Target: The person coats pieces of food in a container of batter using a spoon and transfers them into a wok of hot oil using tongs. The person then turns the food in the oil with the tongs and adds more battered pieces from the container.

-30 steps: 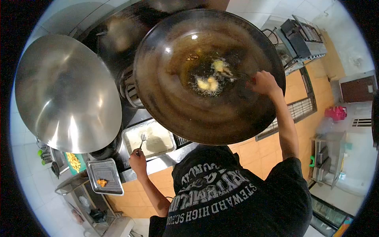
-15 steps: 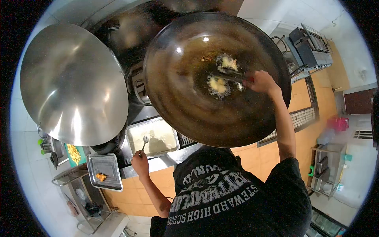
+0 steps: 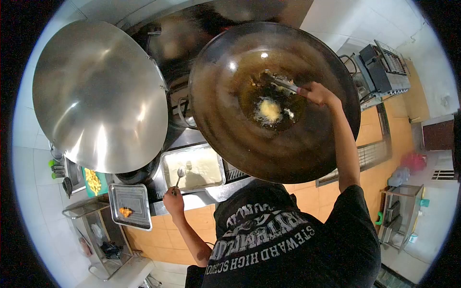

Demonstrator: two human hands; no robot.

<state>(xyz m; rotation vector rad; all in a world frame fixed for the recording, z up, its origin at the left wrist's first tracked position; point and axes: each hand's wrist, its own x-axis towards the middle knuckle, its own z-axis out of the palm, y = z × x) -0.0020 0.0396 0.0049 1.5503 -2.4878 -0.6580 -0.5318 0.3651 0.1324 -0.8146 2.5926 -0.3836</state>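
Note:
My right hand (image 3: pixel 318 92) grips metal tongs (image 3: pixel 281 82) over a large dark wok (image 3: pixel 240 144) of hot oil. The tong tips reach to the far side of the oil, beyond a pale battered piece (image 3: pixel 270 109) that bubbles in the middle. My left hand (image 3: pixel 174 201) holds a spoon (image 3: pixel 179 174) whose bowl rests over a steel tray of white batter (image 3: pixel 198 165) in front of the stove.
An empty steel wok (image 3: pixel 96 96) sits to the left. A small steel tray (image 3: pixel 129 206) with one orange piece stands lower left, next to a green container of yellow pieces (image 3: pixel 92 181). A grill appliance (image 3: pixel 386 65) is at the right, by the orange tiled floor.
The tongs moved away from the two frying pieces toward the far side of the oil; only one pale piece now shows clearly. My left hand stayed at the batter tray with the spoon.

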